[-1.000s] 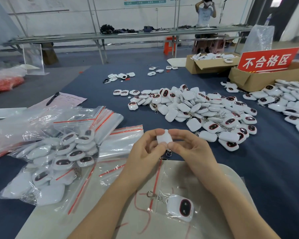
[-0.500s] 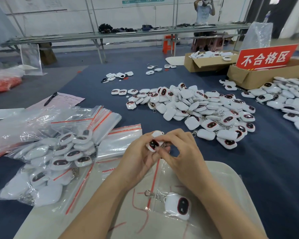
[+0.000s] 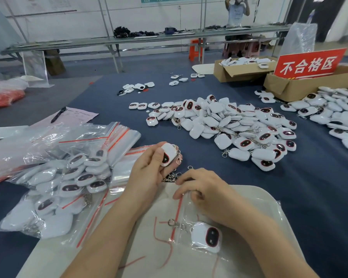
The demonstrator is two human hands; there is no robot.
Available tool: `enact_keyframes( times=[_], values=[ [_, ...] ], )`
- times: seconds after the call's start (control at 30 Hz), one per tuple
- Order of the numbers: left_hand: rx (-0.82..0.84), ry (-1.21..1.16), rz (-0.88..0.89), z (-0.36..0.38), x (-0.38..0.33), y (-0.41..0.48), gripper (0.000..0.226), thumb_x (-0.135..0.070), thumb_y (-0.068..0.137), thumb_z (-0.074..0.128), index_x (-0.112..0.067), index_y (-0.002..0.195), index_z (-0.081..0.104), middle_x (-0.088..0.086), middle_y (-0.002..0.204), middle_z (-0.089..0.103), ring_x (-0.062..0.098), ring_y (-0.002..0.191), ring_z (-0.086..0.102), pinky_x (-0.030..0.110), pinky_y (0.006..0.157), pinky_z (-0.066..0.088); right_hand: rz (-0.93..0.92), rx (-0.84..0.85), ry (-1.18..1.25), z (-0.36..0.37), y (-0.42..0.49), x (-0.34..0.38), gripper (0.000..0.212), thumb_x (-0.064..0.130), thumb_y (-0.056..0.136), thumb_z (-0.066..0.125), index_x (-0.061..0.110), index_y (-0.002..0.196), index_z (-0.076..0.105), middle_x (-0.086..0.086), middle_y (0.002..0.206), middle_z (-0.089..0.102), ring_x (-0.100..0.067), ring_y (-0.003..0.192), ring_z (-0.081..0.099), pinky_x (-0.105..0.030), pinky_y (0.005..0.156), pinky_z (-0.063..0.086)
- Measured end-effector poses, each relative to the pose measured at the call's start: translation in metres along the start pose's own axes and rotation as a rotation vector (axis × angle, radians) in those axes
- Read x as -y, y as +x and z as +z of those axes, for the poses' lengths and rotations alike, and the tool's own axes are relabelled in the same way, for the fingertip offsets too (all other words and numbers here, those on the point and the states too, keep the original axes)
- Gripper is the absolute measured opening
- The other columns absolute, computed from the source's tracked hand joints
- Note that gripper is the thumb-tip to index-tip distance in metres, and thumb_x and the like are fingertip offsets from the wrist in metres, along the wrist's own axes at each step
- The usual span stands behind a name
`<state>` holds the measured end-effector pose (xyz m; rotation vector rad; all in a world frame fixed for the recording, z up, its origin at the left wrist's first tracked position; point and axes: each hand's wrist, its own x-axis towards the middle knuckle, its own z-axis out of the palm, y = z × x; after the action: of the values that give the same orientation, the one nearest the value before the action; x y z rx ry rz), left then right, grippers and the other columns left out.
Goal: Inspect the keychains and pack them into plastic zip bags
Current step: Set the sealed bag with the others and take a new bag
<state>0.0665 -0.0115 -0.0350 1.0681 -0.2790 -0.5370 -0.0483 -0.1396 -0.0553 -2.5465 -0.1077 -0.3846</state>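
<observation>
A clear zip bag (image 3: 189,211) with a red strip lies on a pale board (image 3: 269,209) on the blue bench (image 3: 309,187). One white bagged keychain (image 3: 207,236) with a dark face is inside it. To the left lie full bags (image 3: 68,177) stuffed with more keychains, next to a stack of flat bags (image 3: 121,135). Far off, a brown box (image 3: 235,74) has keychains in it. A second box (image 3: 289,87) has a red sign (image 3: 309,64) that reads 不合格区. The left grip (image 3: 149,173) is curled round the held keychain (image 3: 168,155), just past the zip bag's top, and its metal clip hangs down. The right grip (image 3: 207,193) pinches the top of the zip bag by the red strip. A big loose pile (image 3: 239,125) of keychains sits well beyond both.
</observation>
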Motion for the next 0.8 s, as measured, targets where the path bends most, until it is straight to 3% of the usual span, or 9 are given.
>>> enact_keyframes(
  times=[0.1,0.17,0.3,0.4,0.5,0.6,0.67,0.73,0.8],
  values=[
    [0.031,0.163,0.058,-0.002,-0.011,-0.003,0.030,-0.028,0.100,0.050,-0.007,0.119,0.060,0.009,0.110,0.073,0.021,0.093,0.073,0.027,0.076,0.060,0.009,-0.038,-0.003,0.000,-0.002,-0.003,0.041,-0.004,0.086,0.052,0.029,0.087,0.075,0.014,0.112,0.063,-0.010,0.103,0.050,-0.028,0.095,0.037],
    [0.079,0.209,0.033,-0.004,-0.020,-0.011,0.038,-0.033,0.093,0.055,-0.008,0.119,0.063,0.007,0.104,0.074,0.020,0.087,0.072,0.026,0.072,0.058,0.005,-0.077,0.036,0.001,-0.002,-0.001,0.034,-0.003,0.085,0.056,0.027,0.081,0.073,0.013,0.106,0.064,-0.012,0.100,0.053,-0.033,0.093,0.042],
    [0.092,0.255,-0.114,-0.015,-0.026,-0.033,0.019,-0.015,0.099,0.055,-0.011,0.112,0.068,0.006,0.091,0.074,0.020,0.078,0.073,0.023,0.065,0.057,-0.011,-0.140,0.144,0.001,-0.002,0.007,0.026,-0.005,0.081,0.063,0.020,0.078,0.069,0.004,0.085,0.065,-0.020,0.084,0.056,-0.042,0.082,0.048],
    [0.090,0.334,-0.188,-0.026,-0.025,-0.048,0.025,0.001,0.097,0.057,-0.010,0.119,0.061,0.005,0.082,0.070,0.021,0.074,0.071,0.023,0.062,0.056,0.008,-0.126,0.149,-0.002,-0.002,0.008,0.028,-0.005,0.084,0.060,0.021,0.081,0.069,0.004,0.089,0.067,-0.021,0.085,0.055,-0.044,0.081,0.048],
    [0.021,0.354,-0.135,-0.034,-0.030,-0.054,0.028,0.000,0.094,0.061,-0.011,0.120,0.062,0.007,0.083,0.063,0.020,0.072,0.065,0.027,0.064,0.053,0.004,-0.038,0.082,-0.002,-0.003,0.008,0.034,-0.002,0.089,0.056,0.027,0.091,0.075,0.012,0.099,0.066,-0.015,0.093,0.051,-0.036,0.085,0.047],
    [0.020,0.287,-0.128,-0.037,-0.040,-0.054,0.031,0.001,0.094,0.056,-0.018,0.115,0.070,0.013,0.093,0.056,0.027,0.089,0.065,0.032,0.078,0.061,0.016,0.017,0.044,-0.002,-0.003,0.006,0.028,0.004,0.088,0.061,0.028,0.083,0.074,0.016,0.100,0.061,-0.009,0.097,0.048,-0.033,0.087,0.044],
    [0.055,0.264,-0.137,-0.035,-0.044,-0.054,0.043,0.004,0.096,0.050,-0.027,0.119,0.069,0.010,0.089,0.056,0.031,0.099,0.071,0.034,0.080,0.061,0.024,-0.001,0.065,-0.001,-0.002,0.007,0.025,0.004,0.085,0.064,0.027,0.078,0.072,0.015,0.099,0.062,-0.010,0.097,0.050,-0.031,0.087,0.044],
    [0.095,0.336,-0.138,-0.032,-0.044,-0.055,0.047,0.003,0.099,0.050,-0.031,0.128,0.063,0.002,0.082,0.058,0.028,0.088,0.073,0.028,0.071,0.059,0.009,-0.050,0.131,-0.001,-0.002,0.007,0.028,0.000,0.084,0.066,0.025,0.075,0.071,0.013,0.097,0.064,-0.011,0.095,0.054,-0.026,0.088,0.044],
    [0.129,0.420,-0.171,-0.031,-0.042,-0.054,0.041,0.001,0.097,0.056,-0.022,0.132,0.058,0.004,0.081,0.056,0.022,0.069,0.060,0.024,0.061,0.052,0.010,-0.097,0.201,0.000,-0.002,0.007,0.031,-0.003,0.083,0.066,0.025,0.072,0.070,0.011,0.096,0.067,-0.007,0.094,0.058,-0.018,0.088,0.041]
  ],
)
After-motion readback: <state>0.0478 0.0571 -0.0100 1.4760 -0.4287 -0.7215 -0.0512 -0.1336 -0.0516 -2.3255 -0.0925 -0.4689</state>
